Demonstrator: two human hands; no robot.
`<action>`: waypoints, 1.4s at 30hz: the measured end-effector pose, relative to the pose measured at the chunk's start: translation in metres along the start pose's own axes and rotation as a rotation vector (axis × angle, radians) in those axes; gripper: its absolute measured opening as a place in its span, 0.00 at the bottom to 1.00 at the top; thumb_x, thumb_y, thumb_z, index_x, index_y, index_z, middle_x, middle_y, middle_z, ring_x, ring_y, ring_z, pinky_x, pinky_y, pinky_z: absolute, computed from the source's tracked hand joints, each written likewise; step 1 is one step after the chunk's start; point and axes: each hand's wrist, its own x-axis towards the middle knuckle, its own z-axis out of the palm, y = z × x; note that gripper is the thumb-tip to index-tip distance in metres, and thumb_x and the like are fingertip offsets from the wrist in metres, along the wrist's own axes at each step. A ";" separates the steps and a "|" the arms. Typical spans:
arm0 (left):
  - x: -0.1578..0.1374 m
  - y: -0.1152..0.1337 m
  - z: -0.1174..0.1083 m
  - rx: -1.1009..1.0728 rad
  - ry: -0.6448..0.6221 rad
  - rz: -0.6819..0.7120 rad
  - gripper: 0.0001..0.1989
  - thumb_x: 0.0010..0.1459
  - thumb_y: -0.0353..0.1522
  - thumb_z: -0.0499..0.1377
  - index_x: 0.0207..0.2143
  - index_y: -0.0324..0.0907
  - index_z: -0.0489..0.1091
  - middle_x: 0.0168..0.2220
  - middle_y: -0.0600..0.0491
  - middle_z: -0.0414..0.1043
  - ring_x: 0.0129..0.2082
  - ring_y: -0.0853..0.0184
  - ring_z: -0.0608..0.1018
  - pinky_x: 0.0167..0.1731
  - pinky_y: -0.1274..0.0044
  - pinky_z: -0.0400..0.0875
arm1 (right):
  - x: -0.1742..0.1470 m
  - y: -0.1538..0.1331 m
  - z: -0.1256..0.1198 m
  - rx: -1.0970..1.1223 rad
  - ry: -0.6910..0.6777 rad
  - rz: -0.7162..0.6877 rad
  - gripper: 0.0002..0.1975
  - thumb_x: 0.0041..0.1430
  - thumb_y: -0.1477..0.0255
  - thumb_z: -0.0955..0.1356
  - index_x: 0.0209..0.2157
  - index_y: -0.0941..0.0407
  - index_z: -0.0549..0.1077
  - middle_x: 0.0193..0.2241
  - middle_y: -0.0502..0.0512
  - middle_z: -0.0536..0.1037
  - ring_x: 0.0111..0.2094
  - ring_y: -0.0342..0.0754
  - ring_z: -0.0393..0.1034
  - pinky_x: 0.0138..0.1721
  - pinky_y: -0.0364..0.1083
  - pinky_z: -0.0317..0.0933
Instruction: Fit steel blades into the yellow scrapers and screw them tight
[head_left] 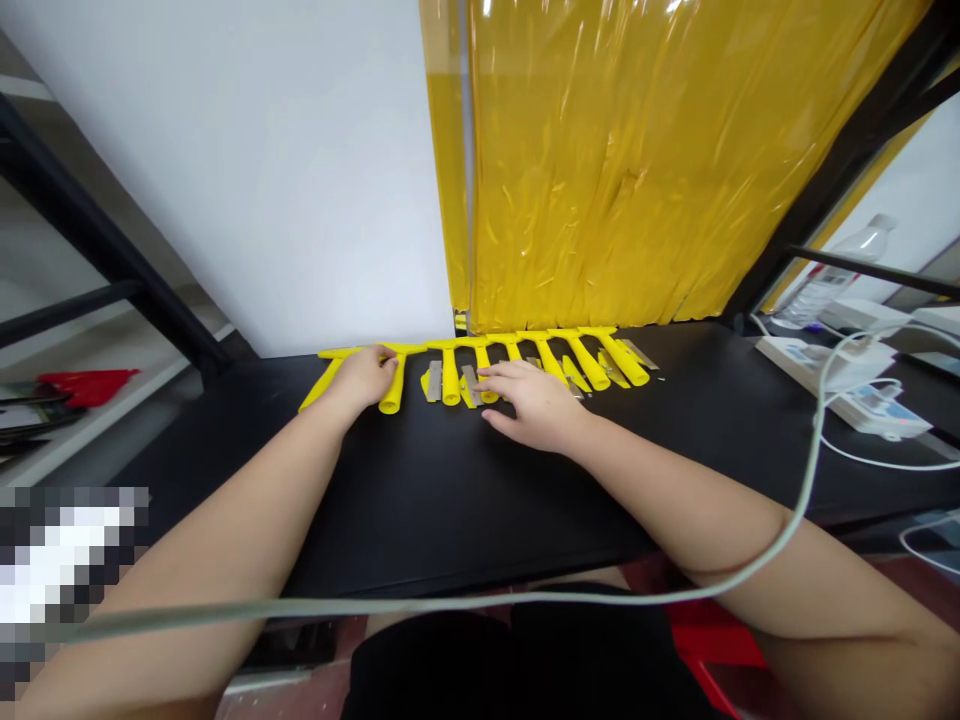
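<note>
Yellow plastic T-shaped scraper handles (588, 362) lie in a row along the back of the black table, with their wide heads toward the wall. Small metal blades (435, 382) and yellow plastic pieces (425, 384) lie between several of them. My left hand (364, 377) is closed at the left end, fingers bent at the upper part of one yellow scraper handle (391, 398). Over the middle of the row, my right hand (536, 402) is open with its fingers spread. Its fingertips are close to a blade and a handle; contact is hard to tell.
A white cable (814, 460) loops across the front, over both forearms. White power strips (847, 385) and a plastic bottle (840, 270) stand at the right. Behind the row rise a white panel (300, 170) and yellow plastic sheeting (615, 160). Black frame posts flank the table.
</note>
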 end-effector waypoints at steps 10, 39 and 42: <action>0.004 0.020 0.012 0.153 -0.061 -0.034 0.18 0.66 0.39 0.57 0.53 0.43 0.79 0.49 0.41 0.83 0.51 0.48 0.82 0.52 0.63 0.74 | 0.003 0.001 0.003 -0.041 -0.105 0.066 0.17 0.67 0.68 0.71 0.55 0.55 0.78 0.57 0.62 0.79 0.61 0.61 0.71 0.61 0.59 0.68; -0.048 0.045 -0.002 0.180 -0.305 0.453 0.50 0.55 0.65 0.59 0.69 0.41 0.66 0.68 0.39 0.66 0.66 0.43 0.71 0.65 0.57 0.66 | 0.003 0.007 0.004 0.058 -0.109 0.025 0.10 0.65 0.72 0.71 0.48 0.56 0.78 0.48 0.59 0.81 0.52 0.57 0.75 0.54 0.54 0.68; -0.045 0.043 -0.001 0.211 -0.293 0.452 0.47 0.59 0.65 0.55 0.67 0.42 0.69 0.64 0.39 0.71 0.64 0.44 0.72 0.64 0.57 0.67 | 0.004 0.007 0.004 0.064 -0.115 0.026 0.10 0.65 0.72 0.71 0.47 0.56 0.78 0.48 0.60 0.81 0.52 0.57 0.74 0.55 0.54 0.68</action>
